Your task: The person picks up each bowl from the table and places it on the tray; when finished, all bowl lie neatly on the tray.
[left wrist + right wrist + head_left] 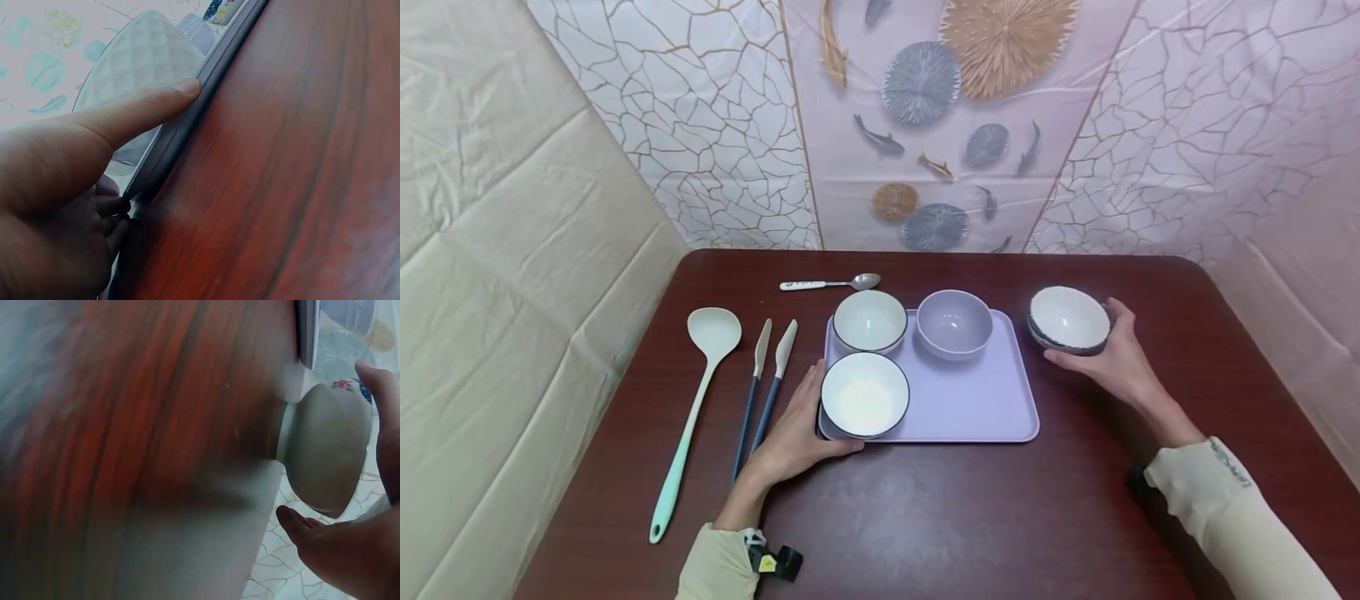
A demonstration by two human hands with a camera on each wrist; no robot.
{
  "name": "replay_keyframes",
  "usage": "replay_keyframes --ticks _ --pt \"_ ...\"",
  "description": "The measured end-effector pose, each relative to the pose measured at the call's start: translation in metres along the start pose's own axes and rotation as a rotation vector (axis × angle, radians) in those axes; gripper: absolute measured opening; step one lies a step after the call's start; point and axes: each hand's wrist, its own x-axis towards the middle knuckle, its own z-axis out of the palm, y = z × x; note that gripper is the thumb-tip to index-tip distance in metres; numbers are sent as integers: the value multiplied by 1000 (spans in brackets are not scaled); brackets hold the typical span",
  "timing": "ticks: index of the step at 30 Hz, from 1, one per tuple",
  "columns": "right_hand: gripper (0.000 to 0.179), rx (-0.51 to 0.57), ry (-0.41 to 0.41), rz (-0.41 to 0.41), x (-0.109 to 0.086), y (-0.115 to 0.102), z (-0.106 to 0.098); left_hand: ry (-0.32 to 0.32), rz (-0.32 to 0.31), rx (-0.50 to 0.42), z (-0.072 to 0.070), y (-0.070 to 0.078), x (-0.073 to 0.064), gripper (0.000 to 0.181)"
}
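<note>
My left hand (793, 433) grips the front left corner of a lilac tray (973, 408). In the left wrist view, the thumb (150, 112) lies against the tray's rim while the fingers bend at its side. Just inside that corner stands a white bowl (865, 396) with a dark rim and a diamond-patterned outside. Behind it are a pale bowl (870, 321) and a lilac bowl (955, 323). To the right of the tray, my right hand (1120, 358) holds another white bowl (1069, 318), dark-rimmed, its thumb in front and fingers around the right side. This bowl is upright, its foot at table level.
Left of the tray lie a ladle (696, 408) with a mint handle and two blue-handled knives (752, 387) (775, 375). A spoon (831, 284) lies behind the tray. Patterned cloth hangs along the back and sides of the dark red table (917, 517).
</note>
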Motion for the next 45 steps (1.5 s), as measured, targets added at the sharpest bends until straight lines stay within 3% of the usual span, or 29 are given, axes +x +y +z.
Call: replay_keyframes --ticks 15,26,36,45 --pt "121 -7 26 46 14 5 10 4 0 -5 -1 1 1 128" --pt "116 61 48 83 8 -2 6 -2 -1 -1 0 1 1 128" --pt "112 68 -1 9 -23 -29 -4 -1 -8 3 -2 1 -1 128" --pt "111 181 -101 -105 -64 -51 15 -4 1 6 0 -2 -1 128"
